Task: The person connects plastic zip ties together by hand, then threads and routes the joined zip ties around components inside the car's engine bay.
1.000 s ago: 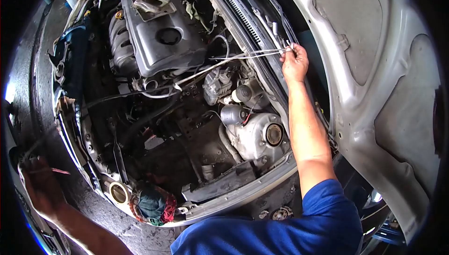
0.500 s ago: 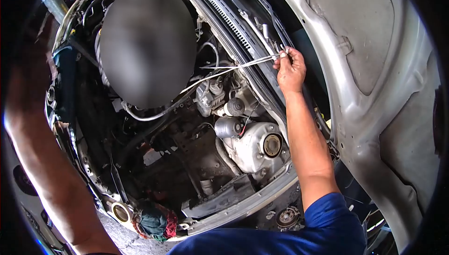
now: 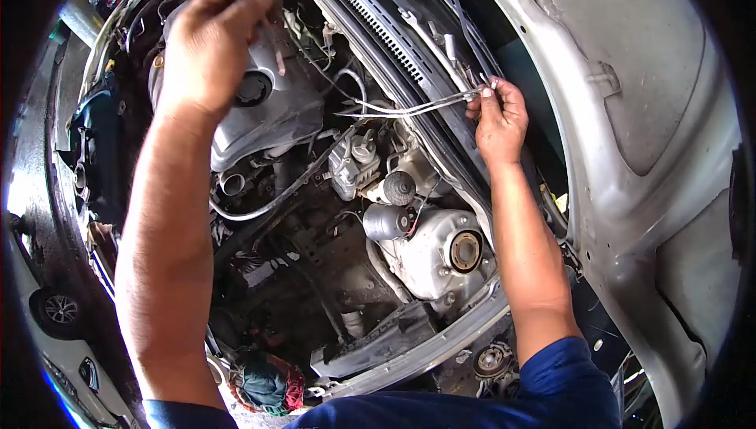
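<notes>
My right hand (image 3: 502, 118) is closed, pinching thin white cable ties (image 3: 421, 109) near the cowl below the windscreen. Their free ends point left over the engine bay (image 3: 315, 216). My left hand (image 3: 209, 51) is raised above the grey engine cover (image 3: 279, 118), partly hiding it. Its fingers are curled together and smeared by motion at the tips. Whether something small is between them cannot be made out.
The raised bonnet (image 3: 606, 138) stands on the right. A strut tower (image 3: 437, 256), a grey cylindrical part (image 3: 386, 222) and a brake fluid reservoir (image 3: 354, 153) sit in the bay. A bundled cloth (image 3: 268, 382) lies at the front edge. A white car (image 3: 63, 342) is at left.
My left hand has swung from the left edge to above the engine cover. The grey blurred patch over the engine is gone. My right hand keeps hold of the cable ties, nearly in place.
</notes>
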Demonstrator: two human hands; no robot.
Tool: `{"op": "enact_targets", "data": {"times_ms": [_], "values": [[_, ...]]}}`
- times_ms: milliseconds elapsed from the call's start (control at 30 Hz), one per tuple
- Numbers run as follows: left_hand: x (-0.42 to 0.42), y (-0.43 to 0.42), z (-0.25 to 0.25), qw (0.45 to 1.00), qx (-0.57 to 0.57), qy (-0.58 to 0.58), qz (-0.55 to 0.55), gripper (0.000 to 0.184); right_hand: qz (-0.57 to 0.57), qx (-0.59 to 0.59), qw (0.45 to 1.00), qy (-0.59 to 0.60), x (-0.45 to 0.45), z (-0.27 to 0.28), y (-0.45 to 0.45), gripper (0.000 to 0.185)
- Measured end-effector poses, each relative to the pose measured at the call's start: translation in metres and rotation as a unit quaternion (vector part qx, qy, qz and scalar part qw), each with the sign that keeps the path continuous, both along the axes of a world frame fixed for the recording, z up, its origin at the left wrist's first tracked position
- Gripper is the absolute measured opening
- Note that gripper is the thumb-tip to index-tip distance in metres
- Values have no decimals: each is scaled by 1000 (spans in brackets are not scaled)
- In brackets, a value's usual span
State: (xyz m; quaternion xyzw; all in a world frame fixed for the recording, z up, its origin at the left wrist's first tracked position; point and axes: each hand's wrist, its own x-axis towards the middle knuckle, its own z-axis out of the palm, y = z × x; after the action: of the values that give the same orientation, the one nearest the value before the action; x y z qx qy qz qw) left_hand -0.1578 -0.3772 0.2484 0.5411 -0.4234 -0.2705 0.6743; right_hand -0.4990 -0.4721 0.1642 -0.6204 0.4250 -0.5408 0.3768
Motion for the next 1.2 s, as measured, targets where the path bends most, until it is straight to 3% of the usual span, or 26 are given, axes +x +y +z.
{"op": "enact_targets", "data": {"times_ms": [33,167,300,367,467,533,700,767,867,967,1033,1067,1167,1200], "values": [[-5,6,-12,997,17,69,-25,14,-2,-2,1000,11,-1,0,1,17],[-15,64,-31,995,65,70,16,13,6,-8,1000,16,-1,-2,-1,17],[-20,164,-23,985,-62,161,-28,13,10,-12,1000,0,-2,-6,-5,17],[-17,217,-24,980,-126,151,20,15,9,-17,1000,19,-2,-8,-7,18],[-21,297,-10,980,-129,141,48,18,-8,-14,999,48,1,-7,-9,18],[-32,341,-3,982,-93,128,101,19,-25,12,996,79,5,-4,-12,17],[-56,451,-20,985,73,124,100,16,16,2,996,89,13,22,-8,21],[-74,482,-24,949,209,220,85,17,38,-5,997,71,21,36,0,20],[-86,494,-42,962,260,-41,67,13,35,-21,994,101,39,56,21,20],[-105,485,-58,952,255,145,84,13,40,-34,994,94,56,72,36,20],[-109,471,-70,945,246,203,67,14,-5,0,997,77,63,92,42,21],[-109,461,-69,942,229,236,70,16,14,-56,997,58,57,84,16,23],[-102,429,-93,965,189,166,81,22,-9,-80,996,24,83,122,38,20],[-98,423,-95,962,197,176,61,33,-5,-94,995,20,91,136,45,20]]}}
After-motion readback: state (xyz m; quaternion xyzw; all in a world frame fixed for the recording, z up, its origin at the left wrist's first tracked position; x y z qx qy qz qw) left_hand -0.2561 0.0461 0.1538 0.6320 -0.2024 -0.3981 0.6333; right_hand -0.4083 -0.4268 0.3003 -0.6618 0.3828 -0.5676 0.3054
